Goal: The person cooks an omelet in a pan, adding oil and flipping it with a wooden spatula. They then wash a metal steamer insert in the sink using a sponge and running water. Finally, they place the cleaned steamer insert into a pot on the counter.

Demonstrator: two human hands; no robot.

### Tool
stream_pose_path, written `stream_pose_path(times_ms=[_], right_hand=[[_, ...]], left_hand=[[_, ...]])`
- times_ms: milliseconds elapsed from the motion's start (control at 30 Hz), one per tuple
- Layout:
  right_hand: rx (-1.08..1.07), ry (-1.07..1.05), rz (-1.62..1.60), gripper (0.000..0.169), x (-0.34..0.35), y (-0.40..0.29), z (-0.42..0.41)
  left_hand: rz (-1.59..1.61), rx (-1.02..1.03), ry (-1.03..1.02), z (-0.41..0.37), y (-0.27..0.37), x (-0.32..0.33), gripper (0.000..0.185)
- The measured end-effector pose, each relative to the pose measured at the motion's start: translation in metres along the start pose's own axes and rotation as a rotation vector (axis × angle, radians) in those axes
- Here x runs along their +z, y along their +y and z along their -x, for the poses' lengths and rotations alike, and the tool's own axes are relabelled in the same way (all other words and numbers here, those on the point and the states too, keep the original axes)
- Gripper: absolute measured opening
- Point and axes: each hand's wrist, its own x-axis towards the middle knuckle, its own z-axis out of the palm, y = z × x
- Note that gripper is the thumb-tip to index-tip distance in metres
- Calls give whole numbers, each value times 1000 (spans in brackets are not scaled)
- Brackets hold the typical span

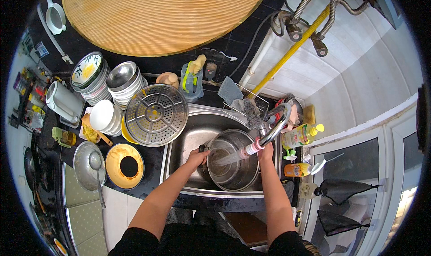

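A deep stainless-steel pot (247, 177) is tilted in the metal sink (195, 135). My left hand (197, 159) grips its black side handle (201, 148). At the pot's opposite side, my right hand (267, 152) holds on near the rim; its fingers and any handle there are partly hidden. Water (229, 159) sprays into the pot from the pink-and-white nozzle (252, 148) of a curved chrome faucet (281, 121). The nozzle passes close beside my right hand.
A perforated steamer tray (156, 114) overlaps the sink's left rim. White bowls (102, 116), a metal basin (84, 165) and an enamel bowl (112, 155) crowd the left counter. Wire rack (264, 103) stands behind the faucet; a dish-soap bottle (298, 136) and spray bottle (296, 170) stand right.
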Motion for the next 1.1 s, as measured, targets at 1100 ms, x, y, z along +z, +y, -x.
stream_pose_path(times_ms=[1100], right_hand=[[-530,255,48,21,12,-8,133]], left_hand=[[221,58,52,44,21,6,22]])
